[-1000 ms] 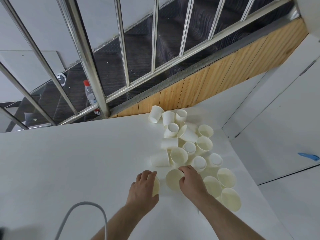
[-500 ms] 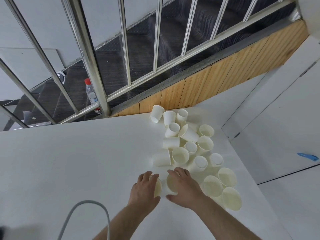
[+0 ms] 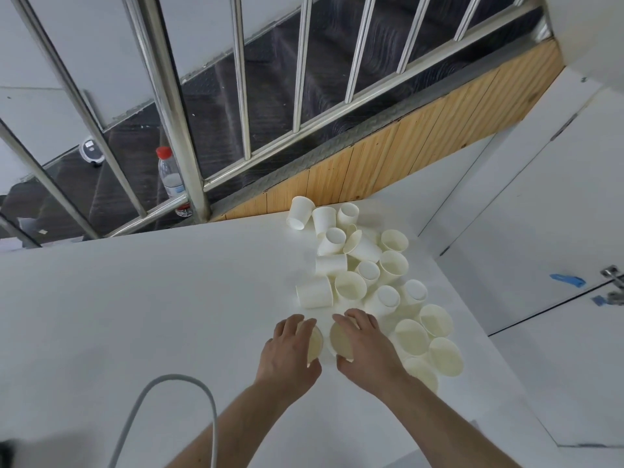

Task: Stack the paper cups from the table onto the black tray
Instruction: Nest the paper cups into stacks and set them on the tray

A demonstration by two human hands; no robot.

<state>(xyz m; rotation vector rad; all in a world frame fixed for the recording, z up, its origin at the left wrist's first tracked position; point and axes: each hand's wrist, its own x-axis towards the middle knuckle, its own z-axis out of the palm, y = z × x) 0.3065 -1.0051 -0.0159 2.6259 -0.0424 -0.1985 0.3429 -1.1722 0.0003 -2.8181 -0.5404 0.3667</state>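
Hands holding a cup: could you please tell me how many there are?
2: the left hand grips the left cup; the right hand grips the right cup beside it.

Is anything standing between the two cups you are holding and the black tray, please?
That cannot be settled: no black tray shows in the head view. The left hand grips one paper cup, the right hand another cup, on the white table.

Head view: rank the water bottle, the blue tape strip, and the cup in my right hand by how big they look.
Largest to smallest, as they look:
1. Water bottle, though it is farther off behind the railing, so its true size is unsure.
2. Cup gripped by the right hand, partly covered.
3. Blue tape strip.
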